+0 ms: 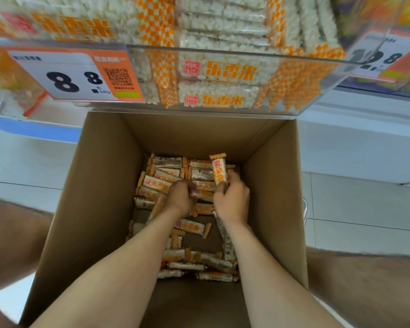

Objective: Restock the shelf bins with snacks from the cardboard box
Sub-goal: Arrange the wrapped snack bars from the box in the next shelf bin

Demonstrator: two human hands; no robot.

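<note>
A deep open cardboard box (100, 197) stands on the floor below me, its bottom covered with several orange-and-white wrapped rice snack bars (189, 227). Both arms reach down inside. My right hand (232, 201) grips one snack bar (219, 170) that stands upright above the pile. My left hand (181, 197) is curled down among the bars in the middle of the box, its fingers closed around snack bars there. Above the box, a clear plastic shelf bin (223, 55) holds many of the same snack bars.
A price tag (66, 74) reading 8.8 hangs on the bin's front left, another price tag (376, 58) at the right. Neighbouring bins flank it on both sides. My bare knees (12, 235) frame the box. White tiled floor (353, 209) lies around.
</note>
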